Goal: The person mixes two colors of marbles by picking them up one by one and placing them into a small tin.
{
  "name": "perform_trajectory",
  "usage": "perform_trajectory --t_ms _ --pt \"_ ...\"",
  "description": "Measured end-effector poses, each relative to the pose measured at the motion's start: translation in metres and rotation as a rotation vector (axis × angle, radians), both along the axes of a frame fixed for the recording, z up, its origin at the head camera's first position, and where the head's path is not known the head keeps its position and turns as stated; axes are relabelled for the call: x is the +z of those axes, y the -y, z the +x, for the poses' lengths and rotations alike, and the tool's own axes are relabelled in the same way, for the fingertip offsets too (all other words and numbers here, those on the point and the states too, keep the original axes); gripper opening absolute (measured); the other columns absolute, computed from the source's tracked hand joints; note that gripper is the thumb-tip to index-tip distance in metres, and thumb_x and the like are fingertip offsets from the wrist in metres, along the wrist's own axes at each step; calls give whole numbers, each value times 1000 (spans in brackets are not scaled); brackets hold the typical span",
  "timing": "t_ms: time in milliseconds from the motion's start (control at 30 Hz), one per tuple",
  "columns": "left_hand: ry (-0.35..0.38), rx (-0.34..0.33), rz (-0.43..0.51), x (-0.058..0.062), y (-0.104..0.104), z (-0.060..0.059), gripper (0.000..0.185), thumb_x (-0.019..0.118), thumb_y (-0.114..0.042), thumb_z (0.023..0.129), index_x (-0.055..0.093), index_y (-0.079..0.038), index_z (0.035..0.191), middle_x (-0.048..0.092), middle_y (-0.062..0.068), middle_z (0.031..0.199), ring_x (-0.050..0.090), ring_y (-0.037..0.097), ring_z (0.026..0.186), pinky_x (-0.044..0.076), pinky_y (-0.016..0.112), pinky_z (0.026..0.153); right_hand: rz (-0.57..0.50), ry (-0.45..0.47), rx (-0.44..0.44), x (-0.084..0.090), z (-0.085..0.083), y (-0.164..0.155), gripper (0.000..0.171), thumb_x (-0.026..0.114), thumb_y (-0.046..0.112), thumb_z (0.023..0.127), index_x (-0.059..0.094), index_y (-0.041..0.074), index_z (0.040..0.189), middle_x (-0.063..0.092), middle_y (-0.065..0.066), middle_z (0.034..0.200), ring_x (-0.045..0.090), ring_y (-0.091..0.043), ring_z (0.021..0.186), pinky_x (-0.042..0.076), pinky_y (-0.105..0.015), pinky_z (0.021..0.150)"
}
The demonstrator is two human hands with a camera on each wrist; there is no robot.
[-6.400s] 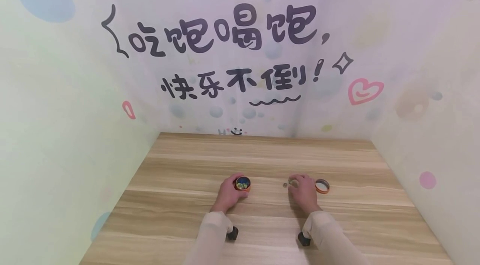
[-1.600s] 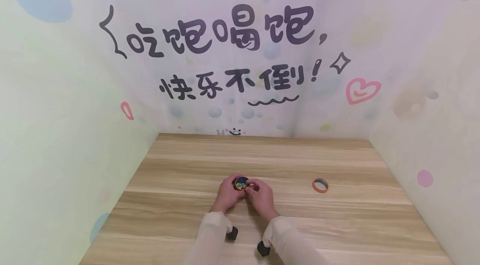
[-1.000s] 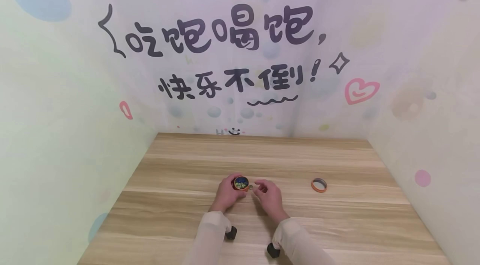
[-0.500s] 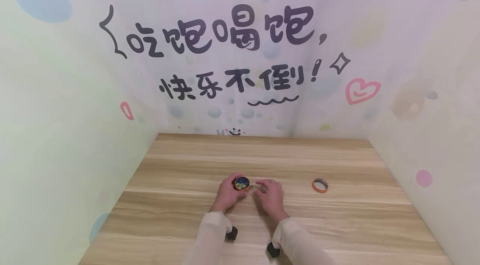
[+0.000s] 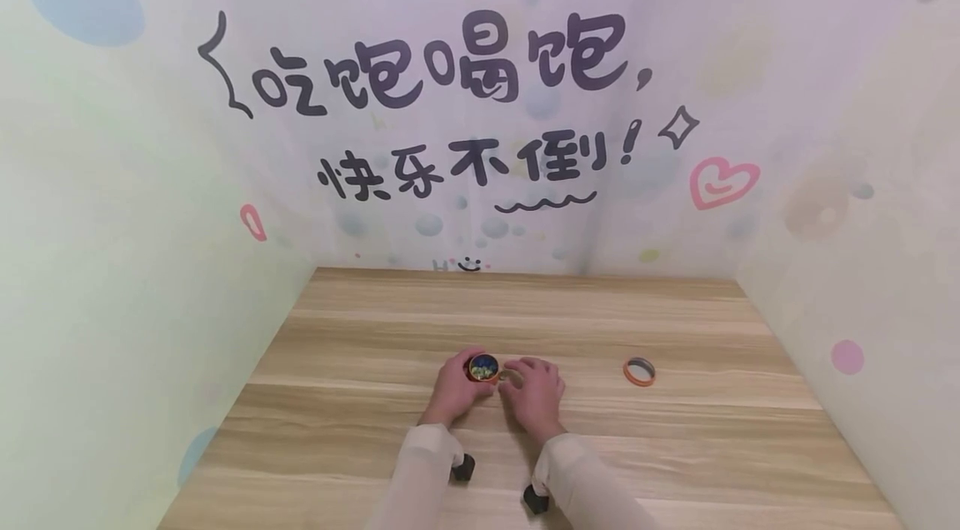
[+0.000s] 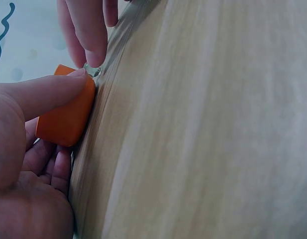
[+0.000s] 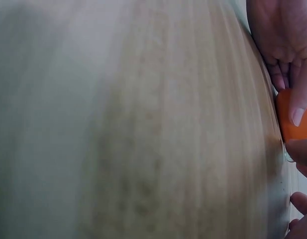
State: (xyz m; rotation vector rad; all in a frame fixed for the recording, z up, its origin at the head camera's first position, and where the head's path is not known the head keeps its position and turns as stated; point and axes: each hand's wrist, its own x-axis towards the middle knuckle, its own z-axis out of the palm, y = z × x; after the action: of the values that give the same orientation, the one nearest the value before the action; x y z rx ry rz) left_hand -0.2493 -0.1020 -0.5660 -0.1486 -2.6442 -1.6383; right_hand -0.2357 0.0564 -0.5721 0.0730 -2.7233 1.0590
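since half a second ago the right hand [image 5: 534, 387] is drawn closer, fingers curled on a small clear bead [image 6: 93, 71] just right of the orange tin [image 5: 484, 367], which is gripped by the left hand [image 5: 454, 384].

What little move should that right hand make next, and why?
Probably lift the small clear bead into the orange tin. The right hand has its fingers on the bead beside the tin, which the left hand holds, open, on the table.
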Motion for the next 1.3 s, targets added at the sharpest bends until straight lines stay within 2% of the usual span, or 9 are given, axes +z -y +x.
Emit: perform_trajectory --t_ms 400,900,1300 --pt "-2 2 -2 -1 0 0 65 86 -4 69 59 -3 128 62 16 123 55 35 116 40 52 99 23 -65 -2 -7 0 4 25 79 19 80 74 14 104 59 -16 123 41 -38 117 24 -59 96" --pt "19 2 9 1 0 0 65 85 -3 70 58 -3 129 61 16 124 55 35 116 39 52 100 31 -57 -18 -4 2 6 13 79 17 81 74 16 92 61 -14 122 42 -38 118 24 -59 98" --pt "10 -5 -3 -2 0 -1 65 86 -4 70 59 -3 129 62 17 124 55 35 116 40 53 99 -33 -25 -17 -2 1 2 14 79 18 80 73 16 92 64 -10 114 44 -36 116 26 -58 98"
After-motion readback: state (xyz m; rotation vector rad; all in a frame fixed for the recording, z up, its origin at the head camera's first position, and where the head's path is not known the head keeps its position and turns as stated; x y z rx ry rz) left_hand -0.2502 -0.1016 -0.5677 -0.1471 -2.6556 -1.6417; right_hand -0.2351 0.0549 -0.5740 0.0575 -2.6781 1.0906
